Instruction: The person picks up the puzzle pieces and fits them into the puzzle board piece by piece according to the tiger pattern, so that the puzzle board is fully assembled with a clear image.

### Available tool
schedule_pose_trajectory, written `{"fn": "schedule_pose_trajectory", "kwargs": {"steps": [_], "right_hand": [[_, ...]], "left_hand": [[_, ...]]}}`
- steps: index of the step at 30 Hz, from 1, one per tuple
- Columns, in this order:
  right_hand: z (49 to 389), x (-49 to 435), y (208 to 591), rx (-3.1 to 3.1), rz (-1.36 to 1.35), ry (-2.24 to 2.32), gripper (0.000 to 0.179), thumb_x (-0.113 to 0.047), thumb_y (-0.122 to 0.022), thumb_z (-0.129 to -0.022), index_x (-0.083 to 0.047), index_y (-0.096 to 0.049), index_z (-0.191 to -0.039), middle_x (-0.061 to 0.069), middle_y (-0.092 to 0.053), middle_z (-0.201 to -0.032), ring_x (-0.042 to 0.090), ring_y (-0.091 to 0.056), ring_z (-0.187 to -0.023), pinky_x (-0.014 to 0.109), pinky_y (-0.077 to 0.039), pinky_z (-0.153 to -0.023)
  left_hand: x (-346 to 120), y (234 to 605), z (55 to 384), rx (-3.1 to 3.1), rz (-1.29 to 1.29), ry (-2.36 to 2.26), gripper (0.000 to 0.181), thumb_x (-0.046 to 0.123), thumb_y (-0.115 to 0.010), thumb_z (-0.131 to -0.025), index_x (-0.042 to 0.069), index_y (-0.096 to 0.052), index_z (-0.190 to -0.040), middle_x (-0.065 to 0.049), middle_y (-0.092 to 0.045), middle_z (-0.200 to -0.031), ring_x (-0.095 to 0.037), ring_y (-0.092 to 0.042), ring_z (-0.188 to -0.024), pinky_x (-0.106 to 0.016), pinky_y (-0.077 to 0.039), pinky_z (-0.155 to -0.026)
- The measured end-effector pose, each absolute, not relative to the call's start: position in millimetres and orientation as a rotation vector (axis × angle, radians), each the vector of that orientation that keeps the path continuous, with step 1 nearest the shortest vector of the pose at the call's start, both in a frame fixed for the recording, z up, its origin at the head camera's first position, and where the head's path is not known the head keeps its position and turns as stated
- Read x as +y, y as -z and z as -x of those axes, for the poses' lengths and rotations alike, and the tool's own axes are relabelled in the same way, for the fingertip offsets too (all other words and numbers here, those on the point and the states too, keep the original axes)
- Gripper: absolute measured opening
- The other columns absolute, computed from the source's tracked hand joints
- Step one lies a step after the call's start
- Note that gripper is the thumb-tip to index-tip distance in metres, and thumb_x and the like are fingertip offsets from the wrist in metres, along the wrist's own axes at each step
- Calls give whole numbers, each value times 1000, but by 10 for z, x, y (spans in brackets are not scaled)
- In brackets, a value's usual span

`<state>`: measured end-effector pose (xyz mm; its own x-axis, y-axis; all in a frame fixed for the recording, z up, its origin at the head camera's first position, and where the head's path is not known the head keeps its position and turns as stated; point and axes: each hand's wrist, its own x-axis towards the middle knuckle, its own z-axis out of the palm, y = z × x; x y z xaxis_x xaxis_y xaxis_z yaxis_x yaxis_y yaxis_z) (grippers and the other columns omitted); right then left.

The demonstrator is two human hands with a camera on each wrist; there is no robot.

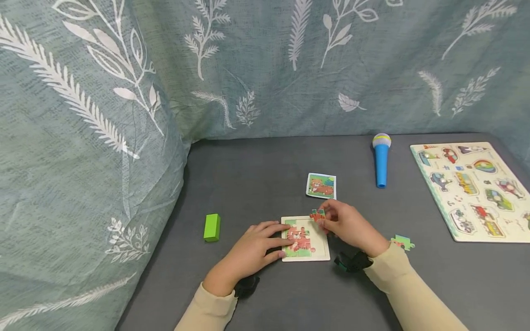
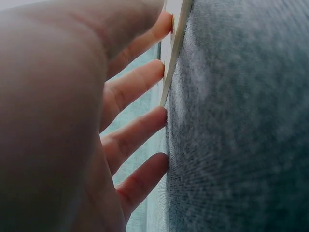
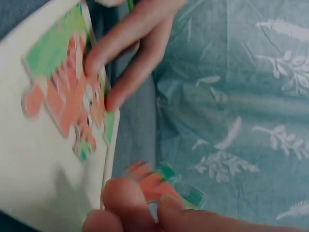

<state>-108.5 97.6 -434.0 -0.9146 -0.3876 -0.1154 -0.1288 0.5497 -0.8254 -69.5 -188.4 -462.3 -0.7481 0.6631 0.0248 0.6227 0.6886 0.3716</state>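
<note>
A small wooden puzzle tray [image 1: 320, 236] lies on the grey table with several joined pieces, a green and orange tiger picture [image 1: 299, 239], in its left part. My left hand [image 1: 258, 246] rests at the tray's left edge with fingers spread, fingertips touching the tray and pieces; in the left wrist view its fingers [image 2: 140, 79] look nearly straight. Over the tray's upper right corner my right hand [image 1: 348, 225] pinches an orange and green puzzle piece [image 3: 157, 183] between thumb and fingers. Another puzzle piece [image 1: 402, 242], green and orange, lies beside the right sleeve, partly covered by it.
Behind the tray lies a square tiger picture card [image 1: 321, 185]. A green block [image 1: 212, 227] stands to the left. Farther back on the right are a blue toy microphone [image 1: 381, 161] and a large vehicle puzzle board [image 1: 476, 193]. A leaf-patterned cloth [image 1: 269, 92] hangs behind the table.
</note>
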Motion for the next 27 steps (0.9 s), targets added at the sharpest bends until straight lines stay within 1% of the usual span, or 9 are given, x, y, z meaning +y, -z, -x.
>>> {"fn": "schedule_pose_trajectory", "kwargs": {"steps": [3, 7, 9, 12, 15, 18, 20, 24, 27], "right_hand": [[1007, 923, 4348, 2525, 380, 1261, 8, -9, -69, -103, -3, -64, -101, 0, -68, -76, 17, -58, -65, 33, -47, -62], [896, 874, 4397, 2593, 361, 1249, 17, -13, -75, -99, -8, -63, -87, -1, -62, -73, 15, -53, -65, 29, -42, -59], [862, 836, 4443, 2620, 347, 1284, 19, -13, -78, -97, -8, -62, -88, 0, -58, -74, 15, -49, -64, 28, -40, -57], [827, 774, 4511, 2659, 357, 1307, 15, -8, -79, -95, -6, -65, -100, -1, -57, -75, 13, -49, -62, 27, -40, -56], [805, 719, 4556, 2771, 405, 1224, 19, -7, -82, -92, -7, -69, -106, -4, -56, -72, 11, -48, -60, 28, -42, -55], [788, 688, 4582, 2904, 468, 1094, 18, -12, -88, -87, -10, -75, -100, -5, -52, -72, 10, -46, -60, 29, -41, -55], [780, 671, 4583, 2962, 474, 1023, 21, -15, -90, -85, -9, -76, -100, -5, -52, -75, 10, -46, -63, 30, -42, -57], [730, 653, 4558, 3056, 495, 832, 22, -22, -90, -86, -10, -78, -100, -4, -54, -78, 12, -48, -67, 31, -45, -58], [651, 675, 4533, 3137, 601, 679, 17, -20, -91, -85, -10, -81, -94, -1, -58, -83, 16, -51, -74, 32, -49, -61]], "left_hand": [[-1837, 4623, 715, 2777, -1081, -552, 38, 37, -70, -102, 28, -72, -138, 1, -52, -156, -26, -42, -146, -55, -40, -111], [-1821, 4614, 732, 2784, -1090, -561, 37, 36, -70, -101, 27, -73, -137, 1, -53, -155, -27, -43, -146, -56, -40, -110], [-1838, 4612, 733, 2787, -1087, -556, 37, 36, -71, -101, 27, -73, -137, 1, -52, -155, -27, -42, -146, -56, -40, -110], [-1877, 4613, 728, 2796, -1081, -548, 37, 36, -71, -101, 27, -73, -137, 1, -52, -155, -27, -42, -146, -55, -40, -110], [-1904, 4609, 724, 2803, -1085, -546, 37, 35, -72, -101, 27, -73, -137, 0, -53, -155, -28, -43, -146, -56, -40, -110], [-1916, 4603, 717, 2798, -1070, -544, 38, 35, -71, -101, 27, -72, -138, 0, -52, -156, -28, -42, -146, -56, -39, -111], [-1917, 4602, 712, 2793, -1057, -541, 38, 36, -70, -102, 27, -72, -138, 0, -51, -156, -28, -42, -147, -56, -39, -112], [-1913, 4610, 699, 2792, -1043, -538, 38, 36, -70, -102, 28, -72, -139, 1, -51, -157, -27, -41, -147, -56, -38, -113], [-1898, 4615, 692, 2790, -1046, -548, 38, 35, -70, -102, 28, -72, -138, 1, -51, -156, -27, -42, -147, -57, -38, -113]]}}
